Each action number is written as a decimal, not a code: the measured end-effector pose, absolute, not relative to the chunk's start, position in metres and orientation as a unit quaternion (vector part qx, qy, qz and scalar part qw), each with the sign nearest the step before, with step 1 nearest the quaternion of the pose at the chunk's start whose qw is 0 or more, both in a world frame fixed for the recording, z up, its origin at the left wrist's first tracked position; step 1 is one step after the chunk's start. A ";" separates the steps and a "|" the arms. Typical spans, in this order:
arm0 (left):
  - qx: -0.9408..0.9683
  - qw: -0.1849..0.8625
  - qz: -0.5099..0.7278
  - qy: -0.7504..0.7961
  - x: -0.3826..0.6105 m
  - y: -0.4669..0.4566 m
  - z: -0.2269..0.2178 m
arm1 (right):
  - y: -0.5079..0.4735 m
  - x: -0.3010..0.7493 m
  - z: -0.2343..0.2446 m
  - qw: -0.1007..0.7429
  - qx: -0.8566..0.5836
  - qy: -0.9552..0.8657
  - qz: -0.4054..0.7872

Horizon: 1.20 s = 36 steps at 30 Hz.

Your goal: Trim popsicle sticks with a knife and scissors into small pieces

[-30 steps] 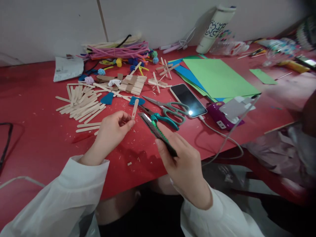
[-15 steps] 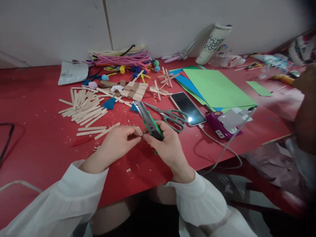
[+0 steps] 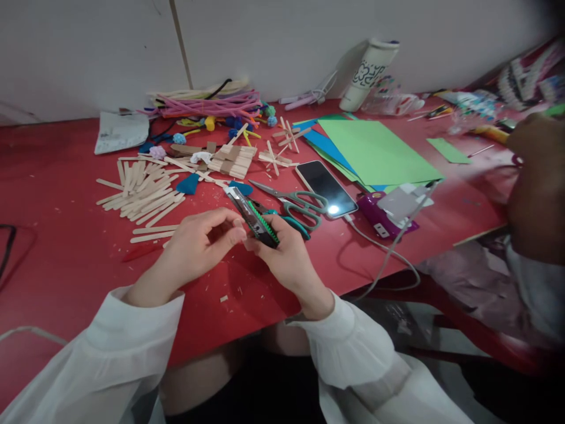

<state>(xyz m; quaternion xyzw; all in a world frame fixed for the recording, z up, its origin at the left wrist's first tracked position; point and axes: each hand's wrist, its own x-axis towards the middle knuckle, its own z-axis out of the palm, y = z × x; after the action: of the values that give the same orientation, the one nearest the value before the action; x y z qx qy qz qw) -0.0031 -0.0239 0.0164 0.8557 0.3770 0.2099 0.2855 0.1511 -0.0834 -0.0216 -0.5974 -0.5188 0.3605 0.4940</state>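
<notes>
My right hand (image 3: 282,250) is closed around a box cutter (image 3: 256,221) with a green ridged edge, its metal end pointing up and to the left. Close beside it, my left hand (image 3: 203,241) pinches thumb against fingers on a small piece of craft stick, now almost wholly covered by the fingertips. The fingertips of both hands nearly meet above the red table (image 3: 247,318). Just past my right hand lie grey-handled scissors (image 3: 304,206), with a teal-handled tool (image 3: 293,224) partly under them. Small wood scraps (image 3: 223,298) are scattered below my hands.
Loose craft sticks (image 3: 145,197) are heaped on the left, with pipe cleaners (image 3: 207,105) behind. A phone (image 3: 326,188), green paper (image 3: 379,150), a purple charger block (image 3: 375,215) and a tumbler (image 3: 368,76) stand right. Another person's arm (image 3: 536,194) reaches in at the right edge.
The view has shifted slightly, so things sit a little further left. The stick piece seen in my left fingers earlier is now mostly hidden. Both hands keep their grip.
</notes>
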 end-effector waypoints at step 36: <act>0.873 0.118 0.249 0.403 -0.004 -0.021 0.018 | -0.141 0.149 -0.013 0.266 -0.664 -0.699 -0.007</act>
<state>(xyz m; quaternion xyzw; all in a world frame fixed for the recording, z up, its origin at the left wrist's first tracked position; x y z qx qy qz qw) -0.0041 -0.0209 0.0182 0.8731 0.4026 0.2485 0.1178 0.1487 -0.1409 -0.0134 -0.6643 -0.6986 -0.0070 0.2658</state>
